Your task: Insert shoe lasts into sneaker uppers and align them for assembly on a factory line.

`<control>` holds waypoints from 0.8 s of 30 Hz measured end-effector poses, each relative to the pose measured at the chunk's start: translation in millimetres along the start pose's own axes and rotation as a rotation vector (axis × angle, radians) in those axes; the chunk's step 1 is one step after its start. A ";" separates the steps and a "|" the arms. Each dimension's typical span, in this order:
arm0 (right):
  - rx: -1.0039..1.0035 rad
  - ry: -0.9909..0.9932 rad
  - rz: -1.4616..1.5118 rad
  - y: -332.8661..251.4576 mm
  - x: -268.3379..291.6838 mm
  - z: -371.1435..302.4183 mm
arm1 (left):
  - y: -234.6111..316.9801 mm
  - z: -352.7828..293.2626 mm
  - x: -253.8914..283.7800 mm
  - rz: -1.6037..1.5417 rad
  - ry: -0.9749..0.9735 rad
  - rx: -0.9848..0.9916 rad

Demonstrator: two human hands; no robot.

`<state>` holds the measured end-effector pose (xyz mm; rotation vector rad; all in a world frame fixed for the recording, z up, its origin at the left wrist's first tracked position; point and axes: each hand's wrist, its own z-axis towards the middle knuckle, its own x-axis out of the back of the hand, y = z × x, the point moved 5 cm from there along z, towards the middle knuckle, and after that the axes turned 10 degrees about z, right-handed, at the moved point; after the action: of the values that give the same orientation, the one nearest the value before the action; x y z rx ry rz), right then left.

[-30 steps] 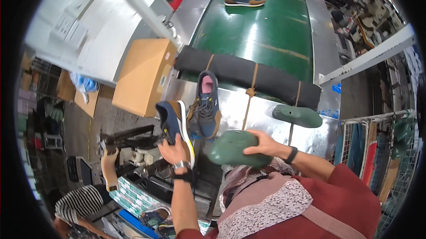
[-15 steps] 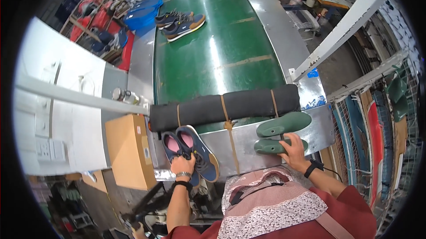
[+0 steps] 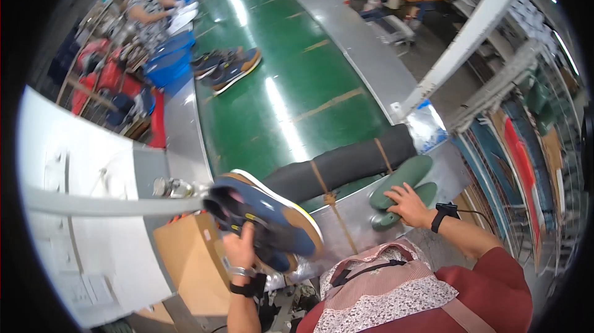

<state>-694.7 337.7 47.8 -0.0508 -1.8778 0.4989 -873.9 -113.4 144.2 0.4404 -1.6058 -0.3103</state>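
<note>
A pair of navy sneakers (image 3: 281,212) with brown toe parts and white-edged soles is in my left hand (image 3: 240,249). Its fingers are closed around them near the laces, and the shoes are tilted above the near end of the metal table. Motion blurs them a little. On the right, two green shoe lasts (image 3: 413,175) lie side by side on the metal surface. My right hand (image 3: 409,205) reaches over both, its fingers bent onto them. The nearer last is partly hidden under that hand.
A black roll (image 3: 334,171) tied with tan strips crosses the near end of the green conveyor belt (image 3: 322,129). Another pair of sneakers (image 3: 229,70) stands on the belt. A cardboard box (image 3: 185,259) sits at left, a white post (image 3: 464,42) at right. A person (image 3: 148,14) works farther off.
My left hand has raised the sneakers, and they now look larger and cover part of the black roll. My right hand's fingers have shifted across the lasts, which are turned more. The view has swung.
</note>
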 end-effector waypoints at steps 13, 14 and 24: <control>-1.156 0.582 1.016 -18.2 -97.5 -75.1 | 131.1 34.5 -290.2 -0.600 -0.668 -0.127; -1.181 0.558 0.935 -23.3 -108.4 -61.7 | 133.4 10.3 -336.3 -0.540 -0.550 -0.330; -0.776 0.794 1.647 14.5 -110.4 -158.6 | 225.2 -189.9 -371.5 -0.955 -1.067 -0.084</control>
<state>-513.4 370.5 -12.2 -2.0585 -0.7553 0.5993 -689.0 268.5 -67.3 1.0795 -2.2730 -1.5252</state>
